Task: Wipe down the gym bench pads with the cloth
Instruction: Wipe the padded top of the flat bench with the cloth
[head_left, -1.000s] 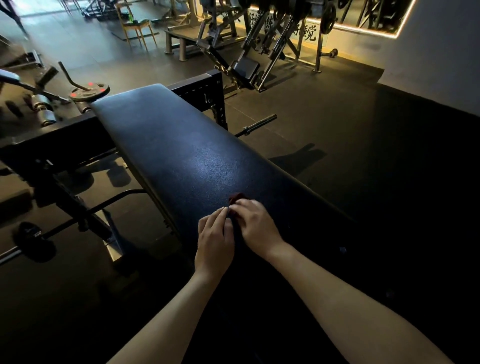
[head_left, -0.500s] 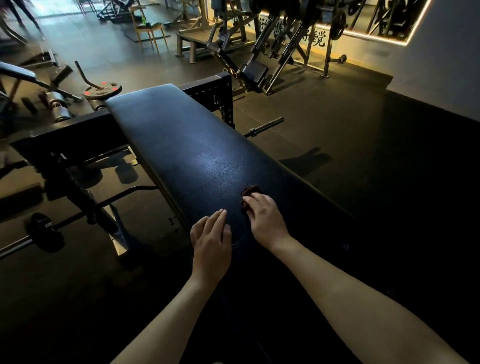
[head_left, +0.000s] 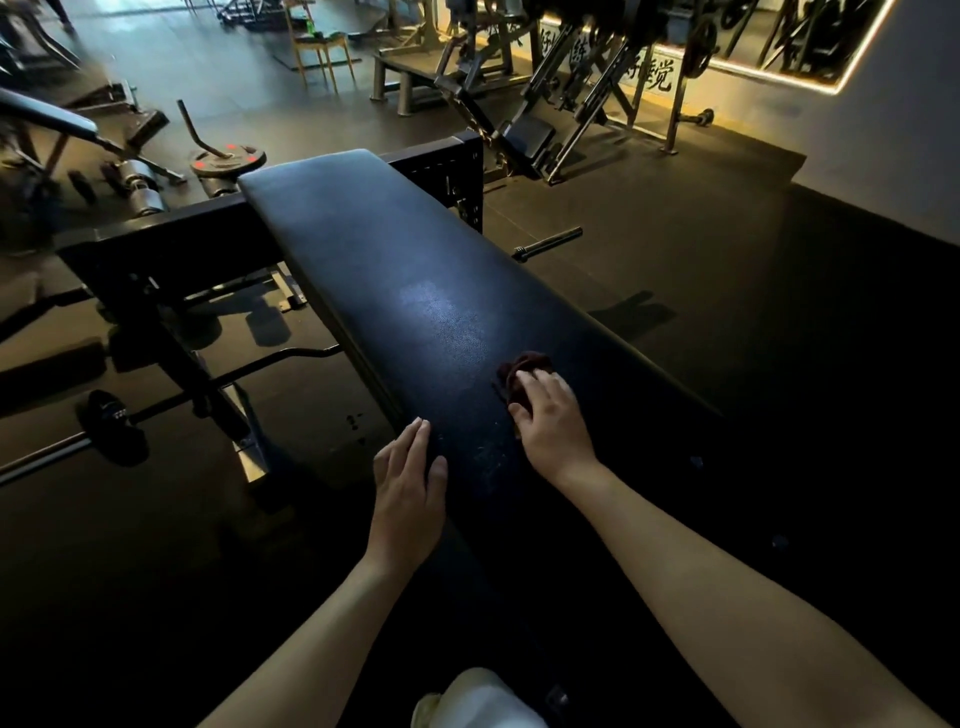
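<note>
Head view: one padded counter (head_left: 415, 270), two hands, one cloth (head_left: 524, 364) at 1 o'clock of centre. Most of the cloth is hidden under the right hand (head_left: 553, 426), fingers curled over it; left hand (head_left: 408, 493) fingers straight, together, on counter.

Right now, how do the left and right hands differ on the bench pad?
The left hand holds nothing; the right hand has its fingers curved over the dark red cloth. The left hand lies with straight fingers at the left edge of the bench pad; the right hand sits further up, toward the right side. Both rest on the pad.
</note>
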